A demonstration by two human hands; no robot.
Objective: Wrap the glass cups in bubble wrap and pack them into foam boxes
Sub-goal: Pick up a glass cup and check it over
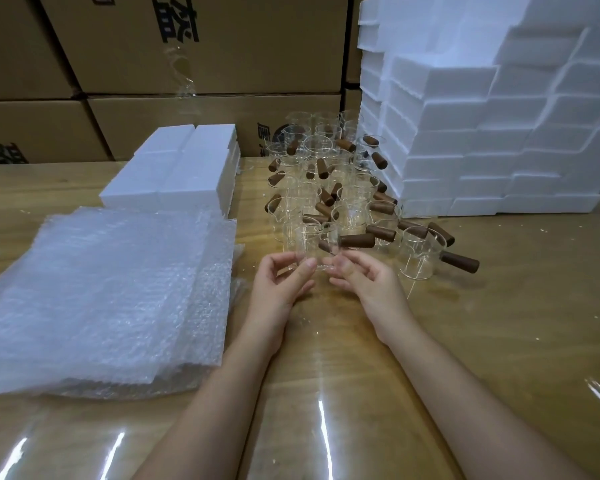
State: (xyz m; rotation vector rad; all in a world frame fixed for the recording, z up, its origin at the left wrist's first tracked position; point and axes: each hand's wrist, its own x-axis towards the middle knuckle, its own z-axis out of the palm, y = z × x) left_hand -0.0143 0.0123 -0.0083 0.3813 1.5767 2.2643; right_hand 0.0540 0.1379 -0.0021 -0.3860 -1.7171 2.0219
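Head view shows one cup (315, 249) lifted just above the table (499, 323), in front of the other cups (326, 174), which stand crowded together with dark handles pointing every way. The left hand (281, 277) curls its fingers and thumb round the cup's left wall, and the right hand (364, 280) pinches it low at the base with its fingertips, so both hands hold it between them. A brown handle (355, 240) sticks out to the right and seems to belong to this cup, though the clear glass makes that hard to tell. The cup looks thin-walled and light, stiff, smooth and likely slippery, and it would chip if knocked against its neighbours. The body is probably the safest place to hold, with fingers round the wall or under the base. The handle gives a firm, less slippery grip, but levering on it could strain the joint with the glass. The bubble wrap (101, 289) lies in a soft, limp stack near the left hand. Foam boxes (482, 133) are piled high at the right, and more sit behind the wrap.
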